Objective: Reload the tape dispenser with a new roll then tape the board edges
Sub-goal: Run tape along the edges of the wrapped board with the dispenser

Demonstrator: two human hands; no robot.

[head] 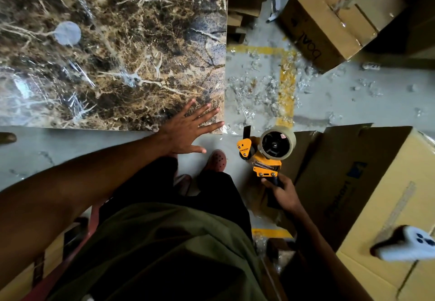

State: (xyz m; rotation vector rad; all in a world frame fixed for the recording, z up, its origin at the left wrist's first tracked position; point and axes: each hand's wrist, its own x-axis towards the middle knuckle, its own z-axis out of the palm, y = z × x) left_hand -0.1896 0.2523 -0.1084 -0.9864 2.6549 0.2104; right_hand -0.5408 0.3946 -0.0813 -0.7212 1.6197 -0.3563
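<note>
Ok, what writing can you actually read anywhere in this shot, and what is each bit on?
"boAt", seen upside down: on the side of the cardboard box at upper right.
Small black brand lettering on the tape dispenser, on its orange side plate: too small to read.
Dark blue print and logo on the large box at right: too dim and skewed to read.

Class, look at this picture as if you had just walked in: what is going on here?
A person stands at the corner of a marble-patterned board. The left hand lies flat, fingers spread, on the board's near right corner. The right hand grips the handle of an orange tape dispenser, which already carries a roll of clear tape, beside that corner. Cardboard boxes and tape scraps litter the floor.
</note>
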